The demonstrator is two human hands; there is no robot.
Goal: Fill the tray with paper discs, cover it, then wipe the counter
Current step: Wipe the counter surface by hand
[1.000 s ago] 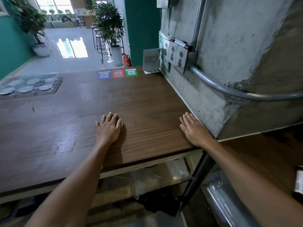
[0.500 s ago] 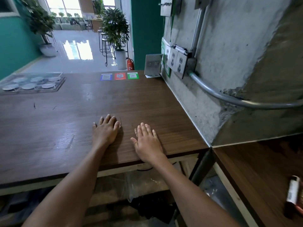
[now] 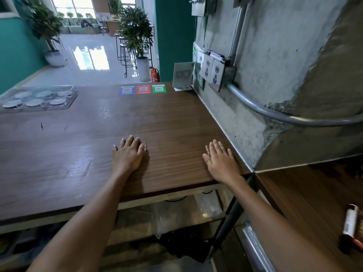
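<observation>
Already the tray (image 3: 37, 98) at upper left sits filled and covered; left hand (image 3: 128, 154) and right hand (image 3: 222, 160) lie flat, fingers spread, holding nothing, on the worktop (image 3: 176, 122), likely wiping.

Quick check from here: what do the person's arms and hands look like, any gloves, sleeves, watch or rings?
Both forearms are bare, with no sleeve showing anywhere in view. The left hand and right hand wear no gloves. No watch or wristband shows. I can't make out any ring; the fingers are too small to be sure.
</observation>
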